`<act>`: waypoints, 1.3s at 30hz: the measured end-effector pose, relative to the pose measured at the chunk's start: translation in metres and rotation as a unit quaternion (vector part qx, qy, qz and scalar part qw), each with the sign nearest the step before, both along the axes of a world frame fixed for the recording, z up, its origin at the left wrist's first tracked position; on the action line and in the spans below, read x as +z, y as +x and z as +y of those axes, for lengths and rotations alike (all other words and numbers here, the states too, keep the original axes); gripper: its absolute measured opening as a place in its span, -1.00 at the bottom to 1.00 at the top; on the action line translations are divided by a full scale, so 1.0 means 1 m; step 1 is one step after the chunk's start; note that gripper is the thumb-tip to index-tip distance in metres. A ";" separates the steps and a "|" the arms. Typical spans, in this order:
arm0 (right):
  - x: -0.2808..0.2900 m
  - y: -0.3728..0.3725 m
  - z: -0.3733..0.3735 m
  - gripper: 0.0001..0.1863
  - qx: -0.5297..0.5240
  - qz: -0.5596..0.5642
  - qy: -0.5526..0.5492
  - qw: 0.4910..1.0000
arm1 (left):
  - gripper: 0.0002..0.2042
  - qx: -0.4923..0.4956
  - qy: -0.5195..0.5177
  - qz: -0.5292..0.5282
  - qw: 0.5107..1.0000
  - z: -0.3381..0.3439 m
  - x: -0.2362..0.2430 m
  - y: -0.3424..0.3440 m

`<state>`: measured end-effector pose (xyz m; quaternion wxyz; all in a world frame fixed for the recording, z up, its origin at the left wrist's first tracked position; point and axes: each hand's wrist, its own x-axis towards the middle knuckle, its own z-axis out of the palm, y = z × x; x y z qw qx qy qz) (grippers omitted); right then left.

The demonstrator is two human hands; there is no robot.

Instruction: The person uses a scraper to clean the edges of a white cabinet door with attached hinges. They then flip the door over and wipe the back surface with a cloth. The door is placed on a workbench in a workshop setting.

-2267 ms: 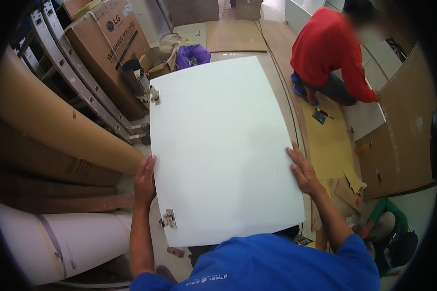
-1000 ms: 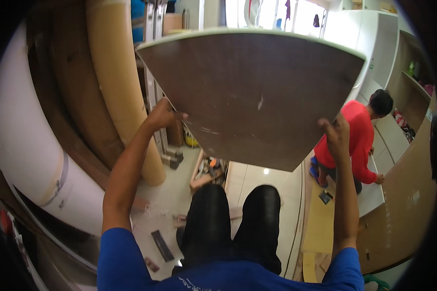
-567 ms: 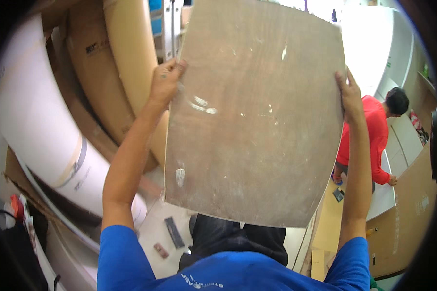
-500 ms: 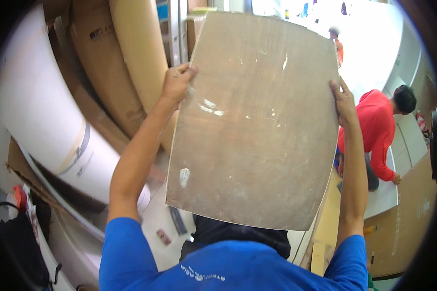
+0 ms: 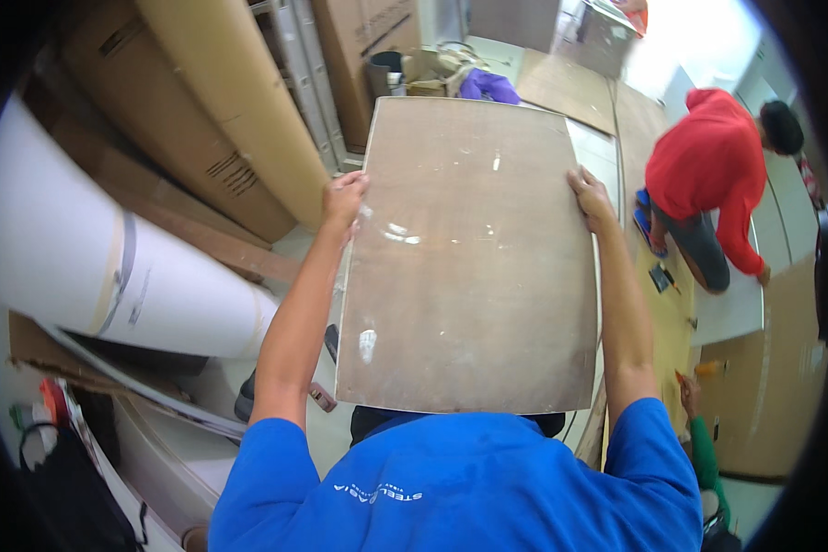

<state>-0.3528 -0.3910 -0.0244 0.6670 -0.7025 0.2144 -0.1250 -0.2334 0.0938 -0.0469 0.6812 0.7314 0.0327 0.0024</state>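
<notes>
In front of my body I hold up a brown plywood panel (image 5: 469, 267), rectangular, with white paint smears and scuffs on its face. My left hand (image 5: 345, 201) is closed on its left edge near the top, thumb toward the face. On the opposite edge, at about the same height, my right hand (image 5: 591, 197) grips it with the fingers partly hidden behind. The panel's lower edge is close to my blue shirt, and it covers the floor straight ahead.
Large white rolls (image 5: 46, 239), a tan roll (image 5: 239, 110) and tall cardboard boxes crowd the left. A purple bag (image 5: 489, 86) lies beyond the panel. A person in red (image 5: 708, 152) crouches at right over a white sheet; a green-sleeved arm (image 5: 706, 451) reaches in below.
The panel has come lower and lies flatter, with both hands still on its side edges. My view has tipped down, and a green-sleeved arm has come into sight at lower right.
</notes>
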 end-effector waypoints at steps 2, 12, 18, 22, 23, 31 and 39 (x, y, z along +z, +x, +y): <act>-0.012 0.003 -0.003 -0.43 -0.023 -0.014 0.017 1.000 | -0.56 -0.025 0.029 -0.011 0.999 0.007 -0.012 0.006; -0.017 -0.013 0.013 -0.51 -0.055 -0.021 0.033 0.998 | -0.66 -0.063 0.036 -0.010 0.997 0.029 -0.032 0.013; -0.010 -0.021 0.021 -0.47 -0.007 0.002 0.059 0.998 | -0.59 -0.067 0.025 -0.005 0.997 0.034 -0.020 -0.025; -0.003 -0.066 0.033 -0.39 0.019 0.048 -0.256 0.965 | -0.58 -0.061 0.093 -0.064 0.992 0.038 -0.025 -0.082; -0.001 -0.081 0.036 -0.37 0.022 0.079 -0.318 0.945 | -0.59 -0.029 0.118 -0.038 0.992 0.043 -0.025 -0.104; 0.026 -0.130 0.073 -0.37 0.078 -0.019 -0.667 0.741 | -0.51 -0.188 0.084 0.160 0.965 0.110 0.018 -0.256; 0.051 -0.085 0.187 -0.37 0.358 -0.123 -0.598 0.706 | -0.49 -0.250 -0.102 0.215 0.939 0.148 0.009 -0.315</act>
